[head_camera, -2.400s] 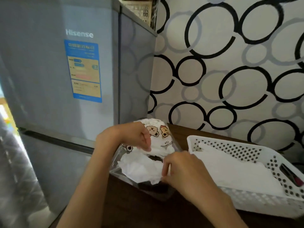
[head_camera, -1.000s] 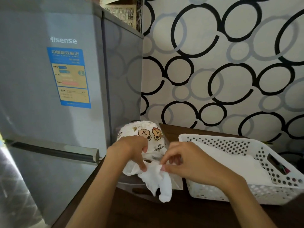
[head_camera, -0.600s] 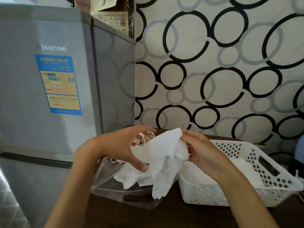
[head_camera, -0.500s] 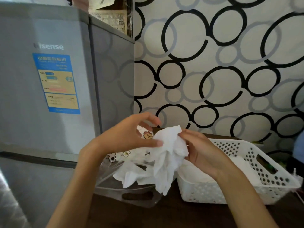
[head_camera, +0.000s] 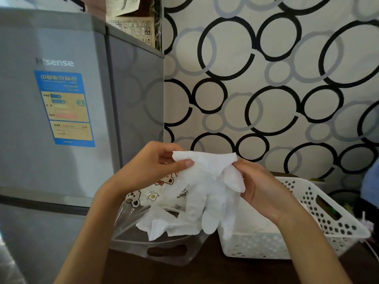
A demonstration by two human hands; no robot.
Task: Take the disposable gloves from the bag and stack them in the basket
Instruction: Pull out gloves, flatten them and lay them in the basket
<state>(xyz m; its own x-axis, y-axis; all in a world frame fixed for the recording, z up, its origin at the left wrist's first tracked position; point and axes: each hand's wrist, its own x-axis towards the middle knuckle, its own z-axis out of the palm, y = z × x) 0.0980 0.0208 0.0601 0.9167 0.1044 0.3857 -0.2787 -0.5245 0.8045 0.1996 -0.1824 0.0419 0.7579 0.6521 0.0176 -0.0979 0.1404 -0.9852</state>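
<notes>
Both hands pinch one glove [head_camera: 207, 181] by its cuff, left hand [head_camera: 155, 167] fingers at one corner, right hand [head_camera: 260, 185] fingers at the other. It hangs below them, above the bag [head_camera: 155, 242] and beside the basket [head_camera: 320, 222].

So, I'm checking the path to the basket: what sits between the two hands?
In the head view, only the glove, stretched from left hand to right hand, fingers hanging down.

White glove [head_camera: 207, 181] stretched between both hands, left [head_camera: 152, 167] and right [head_camera: 260, 185], above bag [head_camera: 155, 238] beside basket [head_camera: 320, 214].
</notes>
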